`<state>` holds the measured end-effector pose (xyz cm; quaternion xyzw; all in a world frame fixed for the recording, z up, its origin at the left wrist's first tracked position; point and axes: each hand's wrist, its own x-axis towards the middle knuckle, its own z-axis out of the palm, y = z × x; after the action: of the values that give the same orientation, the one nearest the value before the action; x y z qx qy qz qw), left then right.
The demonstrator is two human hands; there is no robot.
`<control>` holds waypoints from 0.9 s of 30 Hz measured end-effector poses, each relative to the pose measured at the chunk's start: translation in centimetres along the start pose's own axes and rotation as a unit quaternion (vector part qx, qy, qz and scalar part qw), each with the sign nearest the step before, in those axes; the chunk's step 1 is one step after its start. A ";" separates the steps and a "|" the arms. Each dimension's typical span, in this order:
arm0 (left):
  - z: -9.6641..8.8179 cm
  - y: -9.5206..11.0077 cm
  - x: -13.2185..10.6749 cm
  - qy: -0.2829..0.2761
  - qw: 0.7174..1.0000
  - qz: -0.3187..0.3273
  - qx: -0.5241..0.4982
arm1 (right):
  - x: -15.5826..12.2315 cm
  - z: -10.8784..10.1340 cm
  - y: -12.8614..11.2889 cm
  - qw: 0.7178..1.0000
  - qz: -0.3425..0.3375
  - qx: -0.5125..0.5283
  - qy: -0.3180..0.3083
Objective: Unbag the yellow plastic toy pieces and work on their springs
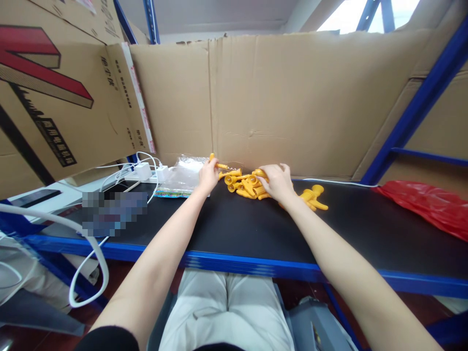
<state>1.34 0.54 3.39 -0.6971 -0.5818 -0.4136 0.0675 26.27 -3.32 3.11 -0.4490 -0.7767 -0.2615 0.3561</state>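
My left hand [209,174] is closed on a yellow corkscrew [222,166], whose handle end shows above the fingers. Its thin shiny spiral points right, toward a pile of yellow plastic pieces [248,188]. Several of these pieces have hollow, cup-like ends. At the pile's right side, my right hand [278,179] has its thumb and fingers closed around a yellow plastic piece [259,172], partly hidden by the fingers. More yellow pieces [315,197] lie just right of that wrist, some covered by the forearm.
A clear plastic bag [183,175] lies left of my left hand, near white chargers [143,170] and cables. A red plastic bag [427,204] rests at the right. Cardboard [285,102] stands behind the black tabletop [248,234], which has a blue front rail [252,265].
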 end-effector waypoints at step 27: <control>8.3 -3.7 6.2 -0.265 0.964 -0.018 -0.010 | 0.0 -0.5 0.0 0.999 0.024 0.019 0.018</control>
<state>2.15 11.13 0.60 -0.7719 -0.5870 -0.2212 -0.1030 26.47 -3.67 3.38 -0.4561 -0.7638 -0.2463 0.3847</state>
